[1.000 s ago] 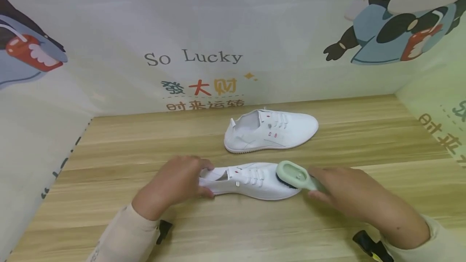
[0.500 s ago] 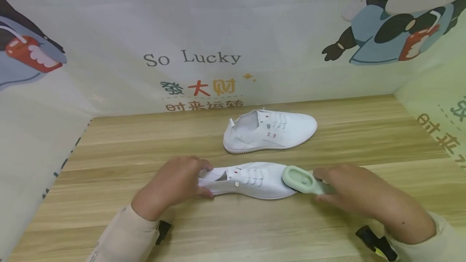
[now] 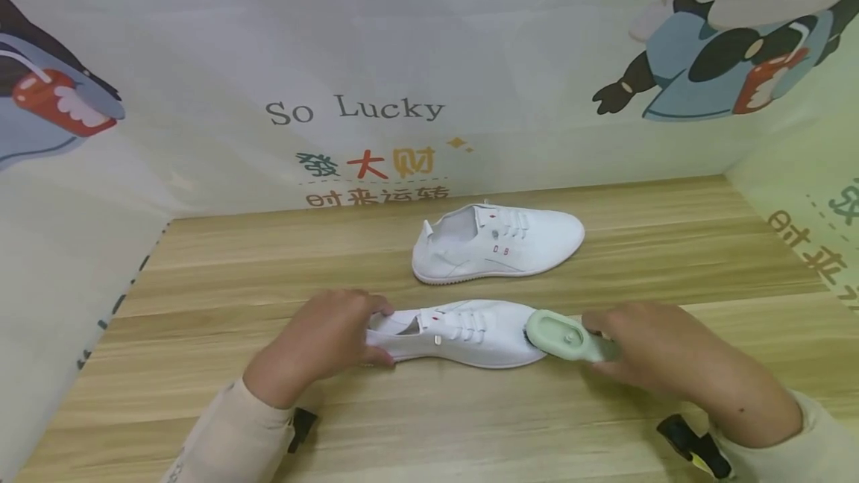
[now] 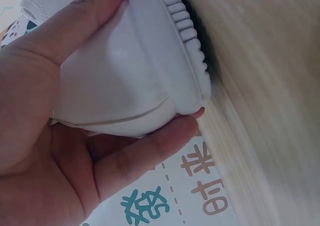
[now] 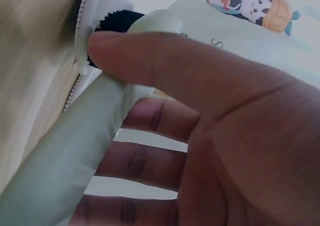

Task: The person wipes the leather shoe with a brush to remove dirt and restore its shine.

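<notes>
In the head view a white lace-up shoe [image 3: 496, 334] lies on the wooden tabletop, toe to the right. My left hand [image 3: 329, 334] grips it by the heel; in the left wrist view thumb and fingers wrap the white heel [image 4: 115, 70], just above the ridged sole. My right hand [image 3: 658, 352] holds a pale green brush [image 3: 557, 334] by its handle, with the brush head at the shoe's toe. Dark bristles [image 5: 120, 20] show against the white shoe in the right wrist view, where the thumb lies across the green handle [image 5: 65, 146].
Behind the gripped shoe stands a second white shoe [image 3: 537, 241], also toe to the right. A printed cloth wall [image 3: 523, 133] with cartoon figures and lettering closes off the back and sides of the wooden tabletop [image 3: 268, 252].
My right hand has moved the brush a little to the right and toward me, from the top of the toe to its tip. The left hand and both shoes stay in place.
</notes>
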`<state>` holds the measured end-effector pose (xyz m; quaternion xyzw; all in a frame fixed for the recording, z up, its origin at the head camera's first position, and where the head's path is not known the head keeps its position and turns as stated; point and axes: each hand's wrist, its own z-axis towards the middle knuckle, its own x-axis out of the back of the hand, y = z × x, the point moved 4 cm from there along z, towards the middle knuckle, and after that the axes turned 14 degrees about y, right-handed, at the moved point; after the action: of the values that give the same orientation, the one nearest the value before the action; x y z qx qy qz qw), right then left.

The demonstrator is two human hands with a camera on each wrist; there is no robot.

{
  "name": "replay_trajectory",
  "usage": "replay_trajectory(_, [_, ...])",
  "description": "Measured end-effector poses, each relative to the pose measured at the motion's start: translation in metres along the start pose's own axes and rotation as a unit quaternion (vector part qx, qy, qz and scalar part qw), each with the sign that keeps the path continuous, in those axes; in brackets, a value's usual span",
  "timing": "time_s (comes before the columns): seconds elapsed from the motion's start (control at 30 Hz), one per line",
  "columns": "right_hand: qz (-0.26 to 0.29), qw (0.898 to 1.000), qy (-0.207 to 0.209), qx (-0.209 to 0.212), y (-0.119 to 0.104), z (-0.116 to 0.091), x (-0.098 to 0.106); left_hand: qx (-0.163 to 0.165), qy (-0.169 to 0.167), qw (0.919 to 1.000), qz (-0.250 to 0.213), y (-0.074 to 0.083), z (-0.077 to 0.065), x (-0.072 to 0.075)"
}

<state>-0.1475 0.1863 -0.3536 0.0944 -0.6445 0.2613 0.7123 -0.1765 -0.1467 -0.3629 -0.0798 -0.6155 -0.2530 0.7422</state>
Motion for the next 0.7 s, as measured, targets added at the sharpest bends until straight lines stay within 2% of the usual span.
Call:
replay_trajectory(0.27, [0.006, 0.999, 0.005, 0.033, -0.0062, 0.0025, -0.0033, 0.001, -0.002, 1.0, -0.005, -0.0013, 0.0, -0.0016])
replay_trajectory(0.5, [-0.011, 1.0, 0.017, 0.001, -0.0012, 0.0006, 0.0008, -0.001, 0.002, 1.0, -0.001, -0.0007, 0.0013, -0.0015])
replay_trajectory(0.7, [0.012, 1.0, -0.003, 0.016, -0.0064, 0.0003, -0.0036, 0.0, -0.001, 1.0, 0.001, -0.0006, 0.0015, -0.0012])
